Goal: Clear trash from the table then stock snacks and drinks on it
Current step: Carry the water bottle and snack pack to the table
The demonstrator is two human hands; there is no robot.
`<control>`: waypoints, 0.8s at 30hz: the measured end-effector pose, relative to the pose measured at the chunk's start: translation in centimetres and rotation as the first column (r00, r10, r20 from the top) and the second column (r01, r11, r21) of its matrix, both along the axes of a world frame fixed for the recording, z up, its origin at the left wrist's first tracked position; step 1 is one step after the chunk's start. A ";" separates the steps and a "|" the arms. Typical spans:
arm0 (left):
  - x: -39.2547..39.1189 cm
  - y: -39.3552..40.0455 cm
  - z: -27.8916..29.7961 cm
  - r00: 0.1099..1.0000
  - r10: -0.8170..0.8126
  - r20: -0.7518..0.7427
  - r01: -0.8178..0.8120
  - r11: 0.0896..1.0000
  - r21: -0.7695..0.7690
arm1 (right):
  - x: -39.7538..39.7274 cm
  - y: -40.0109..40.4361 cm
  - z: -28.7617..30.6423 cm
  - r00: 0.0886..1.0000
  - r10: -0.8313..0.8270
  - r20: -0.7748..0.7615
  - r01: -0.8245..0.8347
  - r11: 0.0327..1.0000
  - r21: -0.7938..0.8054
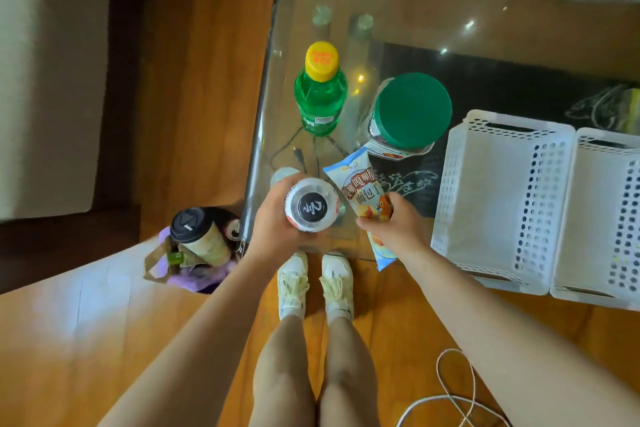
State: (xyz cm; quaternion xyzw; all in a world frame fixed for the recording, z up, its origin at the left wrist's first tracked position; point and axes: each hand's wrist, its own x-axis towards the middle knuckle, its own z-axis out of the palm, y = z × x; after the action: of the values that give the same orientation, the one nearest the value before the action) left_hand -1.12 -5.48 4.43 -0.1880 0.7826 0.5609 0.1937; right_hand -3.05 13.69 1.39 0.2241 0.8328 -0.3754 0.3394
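Standing on a wooden floor point(194, 55) in pale sneakers point(292, 282), at the near corner of a glass worktop point(450, 17). Gripping a black-capped bottle point(311, 206) in the left hand point(273, 218), fingers wrapping round it above the corner. Pinching a blue snack packet point(362, 191) in the right hand point(398, 229), just right of the bottle. Showing beyond both hands, upright on the glass: a green bottle point(320, 100) and a green-lidded jar point(408, 114). Sitting right of the right hand: two white baskets point(502, 198). Resting left of the left hand, on the floor: a bag of trash point(194, 253) with a lidded cup point(201, 236).
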 end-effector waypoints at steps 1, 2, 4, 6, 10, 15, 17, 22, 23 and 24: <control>0.0 -0.1 -0.3 1.000 0.003 0.003 -0.003 1.000 0.017 | -0.3 -0.1 -0.3 1.000 0.025 0.010 -0.025 0.999 0.025; 0.0 -0.2 -0.5 1.000 0.004 -0.002 -0.004 1.000 0.027 | -0.6 -0.3 -0.6 0.999 0.048 0.022 -0.049 0.998 0.048; 0.0 -0.3 -0.8 1.000 -0.007 -0.025 0.008 1.000 0.024 | -1.0 -0.6 -1.1 0.996 0.077 0.041 -0.080 0.994 0.076; 0.0 -0.3 -0.8 0.999 -0.012 -0.036 0.013 1.000 0.022 | -1.5 -0.8 -1.5 0.994 0.097 0.055 -0.101 0.991 0.092; -0.1 -0.1 -0.9 0.999 -0.013 -0.033 0.015 0.999 0.049 | -1.9 -1.1 -2.2 0.992 0.111 0.054 -0.116 0.987 0.114; -0.1 -0.4 -1.0 0.991 -0.029 0.133 0.019 0.997 0.075 | -1.8 -1.1 -1.7 0.996 0.092 -0.009 -0.090 0.988 0.129; 0.8 -0.7 -0.5 0.977 0.024 0.211 -0.039 0.997 0.067 | -1.5 -0.7 -0.8 0.995 0.098 -0.011 -0.095 0.986 0.133; 3.5 -1.3 2.5 0.933 0.131 0.334 -0.171 0.981 0.091 | -0.4 0.8 3.0 0.997 0.068 0.042 -0.072 0.991 0.117; 4.1 -1.5 3.5 0.906 0.157 0.392 -0.209 0.974 0.093 | 0.0 1.0 4.1 0.996 0.056 0.062 -0.063 0.992 0.110; 4.8 -1.6 4.5 0.875 0.174 0.452 -0.243 0.965 0.099 | 0.4 1.3 5.3 0.995 0.053 0.088 -0.061 0.994 0.096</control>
State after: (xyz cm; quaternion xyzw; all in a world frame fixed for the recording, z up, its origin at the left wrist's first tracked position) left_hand 3.64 -7.12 8.89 -0.3777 0.6486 0.5795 0.3175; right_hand -2.67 14.97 6.69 0.2326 0.8412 -0.3143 0.3735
